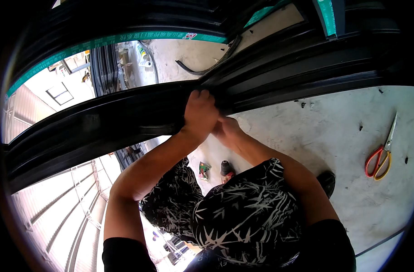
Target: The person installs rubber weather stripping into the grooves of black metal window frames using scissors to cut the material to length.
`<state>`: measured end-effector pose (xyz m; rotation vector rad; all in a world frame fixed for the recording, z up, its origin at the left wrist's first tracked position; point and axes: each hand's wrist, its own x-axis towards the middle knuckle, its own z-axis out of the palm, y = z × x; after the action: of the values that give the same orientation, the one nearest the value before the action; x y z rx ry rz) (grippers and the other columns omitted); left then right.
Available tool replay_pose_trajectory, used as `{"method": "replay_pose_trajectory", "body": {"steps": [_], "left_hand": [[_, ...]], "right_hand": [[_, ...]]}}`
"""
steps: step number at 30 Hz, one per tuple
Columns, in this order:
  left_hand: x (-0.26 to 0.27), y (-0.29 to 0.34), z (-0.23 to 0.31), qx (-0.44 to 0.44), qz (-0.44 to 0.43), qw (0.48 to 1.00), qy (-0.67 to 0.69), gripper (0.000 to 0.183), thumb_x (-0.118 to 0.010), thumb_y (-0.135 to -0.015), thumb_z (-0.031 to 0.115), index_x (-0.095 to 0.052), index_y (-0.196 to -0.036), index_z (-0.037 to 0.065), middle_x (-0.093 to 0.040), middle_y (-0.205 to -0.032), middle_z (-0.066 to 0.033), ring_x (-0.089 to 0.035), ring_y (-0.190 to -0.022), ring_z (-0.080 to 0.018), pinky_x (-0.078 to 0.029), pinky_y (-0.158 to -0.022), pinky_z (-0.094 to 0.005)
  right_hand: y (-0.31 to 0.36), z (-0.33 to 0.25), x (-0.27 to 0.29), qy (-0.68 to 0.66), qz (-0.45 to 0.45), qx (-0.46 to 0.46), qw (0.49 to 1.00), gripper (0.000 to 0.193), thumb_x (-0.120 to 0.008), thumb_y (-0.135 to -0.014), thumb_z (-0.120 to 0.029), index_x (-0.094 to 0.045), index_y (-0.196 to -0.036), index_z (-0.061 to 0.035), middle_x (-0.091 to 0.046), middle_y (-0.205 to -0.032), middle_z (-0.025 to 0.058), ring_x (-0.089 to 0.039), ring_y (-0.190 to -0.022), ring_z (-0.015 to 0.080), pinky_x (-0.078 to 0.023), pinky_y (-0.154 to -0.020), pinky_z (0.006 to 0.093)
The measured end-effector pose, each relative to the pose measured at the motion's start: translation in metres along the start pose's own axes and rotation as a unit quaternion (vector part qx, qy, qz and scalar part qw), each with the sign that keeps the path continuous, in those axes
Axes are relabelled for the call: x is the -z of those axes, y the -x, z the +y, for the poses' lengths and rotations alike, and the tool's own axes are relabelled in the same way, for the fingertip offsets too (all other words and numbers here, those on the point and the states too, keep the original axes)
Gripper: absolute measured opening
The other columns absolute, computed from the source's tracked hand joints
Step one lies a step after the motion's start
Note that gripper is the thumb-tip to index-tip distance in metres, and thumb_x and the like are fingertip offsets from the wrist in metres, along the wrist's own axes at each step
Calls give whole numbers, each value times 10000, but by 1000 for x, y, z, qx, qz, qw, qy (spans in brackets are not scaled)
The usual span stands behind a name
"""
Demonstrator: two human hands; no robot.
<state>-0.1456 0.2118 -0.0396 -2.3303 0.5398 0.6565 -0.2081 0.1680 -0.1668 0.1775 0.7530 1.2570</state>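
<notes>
A long black frame (98, 119) with a ridged profile crosses in front of me and meets a wider black grooved section near the middle. At that corner my left hand (201, 113) is closed, knuckles up, against the frame's near side. Just below and to its right, my right hand (227, 130) presses close to it, with its fingers mostly hidden behind the left hand and the frame. Both hands touch or nearly touch each other. Whatever lies between the fingers is hidden.
Scissors (380, 158) with one red and one yellow handle lie on the grey floor (288, 136) at right. A dark tool with red parts (226, 170) is near my knees. A black curved strip (202, 71) lies beyond the frame. Green tape (125, 39) lines another black frame.
</notes>
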Motion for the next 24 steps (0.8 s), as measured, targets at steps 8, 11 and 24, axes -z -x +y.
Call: {"method": "replay_pose_trajectory", "body": {"steps": [8,11,24], "left_hand": [[-14,-7,3,-39,36,998,43,109,-636,-601,222,-701,-618,136,-634,-756,-16,-548,-926,-211,-423,-805,-337],[-22,-10,7,-39,-17,999,27,84,-617,-672,217,-696,-663,187,-597,-795,21,-518,-953,-176,-405,-845,-314],[-35,-25,23,-47,-38,997,45,112,-619,-705,198,-714,-694,140,-622,-842,-6,-524,-983,-215,-408,-892,-338]], "right_hand": [[1,-3,1,3,-17,-12,1000,329,-365,-1022,-204,-479,-1272,-23,-565,-1275,97,-559,-1151,217,-486,-975,391],[1,-2,4,-44,-10,-16,999,311,-371,-1028,-232,-505,-1222,-29,-586,-1206,99,-585,-1096,221,-514,-939,392],[-14,-7,21,-54,26,9,998,287,-409,-1027,-302,-577,-1061,-72,-645,-1008,71,-649,-865,186,-576,-739,369]]}}
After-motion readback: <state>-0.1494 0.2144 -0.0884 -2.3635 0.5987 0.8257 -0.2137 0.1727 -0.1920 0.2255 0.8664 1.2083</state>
